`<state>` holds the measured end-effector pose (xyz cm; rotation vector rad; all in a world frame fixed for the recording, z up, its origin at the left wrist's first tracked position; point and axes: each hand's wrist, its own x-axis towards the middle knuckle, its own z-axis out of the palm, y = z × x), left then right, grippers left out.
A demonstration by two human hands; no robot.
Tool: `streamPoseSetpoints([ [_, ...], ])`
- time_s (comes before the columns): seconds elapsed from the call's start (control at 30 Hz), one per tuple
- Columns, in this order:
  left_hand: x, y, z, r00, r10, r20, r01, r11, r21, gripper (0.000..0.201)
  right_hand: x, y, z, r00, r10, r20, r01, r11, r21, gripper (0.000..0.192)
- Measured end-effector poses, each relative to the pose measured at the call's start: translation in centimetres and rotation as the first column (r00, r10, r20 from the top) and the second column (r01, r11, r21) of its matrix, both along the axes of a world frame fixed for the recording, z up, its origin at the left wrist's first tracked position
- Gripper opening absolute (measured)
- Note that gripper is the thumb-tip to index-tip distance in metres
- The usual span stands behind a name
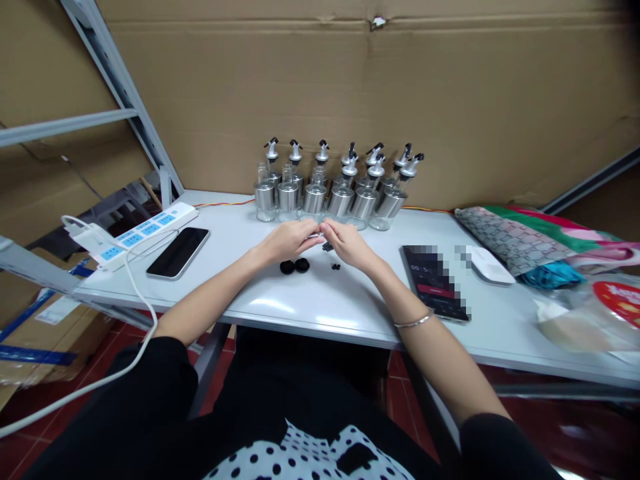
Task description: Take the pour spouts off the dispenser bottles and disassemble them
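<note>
My left hand (290,240) and my right hand (347,243) meet fingertip to fingertip over the white table (310,307), pinching a small part between them that I cannot make out. Just below my left hand lie two round black caps (295,267). Small black bits (335,267) rest under my right hand, and another black piece (327,247) sits between the hands. Behind the hands stands a cluster of several glass and steel oil bottles (340,193) with spout tops.
A dark phone (178,252) and a white power strip (135,233) with a white cable lie at the left. At the right are a second phone (435,283), a white mouse (487,265), patterned fabric bags (535,243) and a plastic bag (590,320). Cardboard lines the back.
</note>
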<state>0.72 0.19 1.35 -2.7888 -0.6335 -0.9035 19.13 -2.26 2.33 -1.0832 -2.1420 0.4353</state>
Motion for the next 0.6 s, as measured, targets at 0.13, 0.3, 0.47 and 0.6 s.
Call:
streamPoseSetpoints([
  [0.13,0.14,-0.24,0.19,1.000,0.005,0.010,-0.006,1.000,0.029,0.037,-0.13,0.04,-0.16,0.999,-0.042,0.011,0.041,0.998,0.041,0.058],
  [0.3,0.19,-0.41,0.57,1.000,0.011,0.020,-0.013,0.995,0.104,0.035,-0.13,-0.03,-0.10,0.991,-0.114,0.067,0.111,0.993,0.049,0.056],
  [0.47,0.03,-0.21,0.57,0.999,0.045,0.016,-0.047,0.986,0.158,0.028,-0.29,-0.22,-0.01,0.958,-0.234,0.165,0.232,0.972,0.033,0.048],
  [0.6,-0.26,0.12,0.36,0.998,0.060,0.003,-0.059,0.977,0.203,0.017,-0.31,0.03,-0.01,0.969,-0.228,0.098,0.232,0.972,-0.035,0.052],
])
